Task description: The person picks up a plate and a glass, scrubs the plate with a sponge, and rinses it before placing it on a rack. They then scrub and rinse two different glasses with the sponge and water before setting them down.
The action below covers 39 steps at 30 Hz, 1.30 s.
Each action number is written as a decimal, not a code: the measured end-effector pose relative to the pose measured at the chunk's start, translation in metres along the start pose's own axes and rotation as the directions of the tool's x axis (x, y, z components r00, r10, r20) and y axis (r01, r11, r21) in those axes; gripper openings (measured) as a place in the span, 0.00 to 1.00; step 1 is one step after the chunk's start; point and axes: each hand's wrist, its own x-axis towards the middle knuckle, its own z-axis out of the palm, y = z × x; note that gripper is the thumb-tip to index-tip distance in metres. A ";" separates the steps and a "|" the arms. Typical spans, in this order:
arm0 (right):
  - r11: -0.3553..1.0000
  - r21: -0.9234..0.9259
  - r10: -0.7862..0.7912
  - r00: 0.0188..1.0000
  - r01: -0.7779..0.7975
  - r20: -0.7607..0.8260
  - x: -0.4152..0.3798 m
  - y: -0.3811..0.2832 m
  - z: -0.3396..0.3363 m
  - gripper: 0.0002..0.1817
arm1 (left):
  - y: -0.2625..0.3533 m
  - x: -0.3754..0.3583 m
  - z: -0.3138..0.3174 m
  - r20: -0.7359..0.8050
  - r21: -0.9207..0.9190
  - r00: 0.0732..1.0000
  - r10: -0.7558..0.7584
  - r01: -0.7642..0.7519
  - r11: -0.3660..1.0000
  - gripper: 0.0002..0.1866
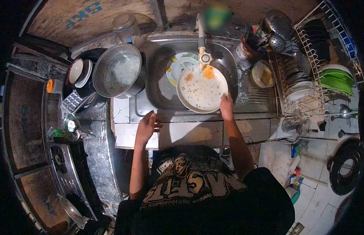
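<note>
Over the sink (156, 96), just under the tap (204, 58), we have the white plate (197, 94), tilted slightly, dark specks scattered across its face and orange smears by the far rim! The right hand (226, 106) has it, pinching the rim at the near right side. And the left hand (147, 127)? Empty, fingers loosely spread, hovering by the front edge of the tiled desk (186, 135). Beyond and partly beneath, a patterned plate (176, 67) lies in the sink; whether the two touch, I can't tell from where I stand. To the left sits a big pot (118, 72). Now, the handling: that white plate looks stiff and fairly light, an easy one-hand lift, but those smears could make it slippery. Perhaps breakable too; its material is hard to judge. Best hold, I'd say: the clean rim, thumb on top, a hand on each side.
</note>
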 end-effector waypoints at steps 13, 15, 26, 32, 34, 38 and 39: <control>0.987 0.145 0.048 0.986 -0.071 0.160 0.055 -0.051 0.021 0.25 | 0.027 0.110 0.025 -0.046 0.008 0.986 0.159 -0.158 0.987 0.26; 0.995 -0.093 -0.027 0.992 0.038 0.121 0.066 -0.037 0.028 0.25 | 0.036 0.135 0.037 -0.076 0.024 0.981 0.179 -0.177 0.984 0.23; 0.968 0.253 -0.019 0.998 0.003 0.063 0.077 -0.042 0.049 0.20 | 0.053 0.195 0.059 -0.046 0.051 0.977 0.208 -0.206 0.977 0.21; 0.949 0.314 -0.026 0.994 -0.008 0.102 0.081 -0.043 0.043 0.22 | 0.055 0.203 0.066 -0.003 -0.003 0.979 0.203 -0.203 0.979 0.20; 0.926 0.375 0.003 0.993 -0.048 0.122 0.084 -0.052 0.036 0.22 | 0.066 0.206 0.069 0.016 -0.096 0.991 0.132 -0.129 0.987 0.20; 0.845 0.519 -0.006 0.970 -0.126 0.244 0.087 -0.048 0.039 0.22 | 0.069 0.215 0.069 0.091 -0.228 0.991 0.101 -0.078 0.970 0.21; 0.808 0.577 -0.055 0.960 -0.118 0.273 0.087 -0.042 0.044 0.23 | 0.067 0.218 0.069 0.143 -0.322 0.981 0.132 -0.080 0.943 0.20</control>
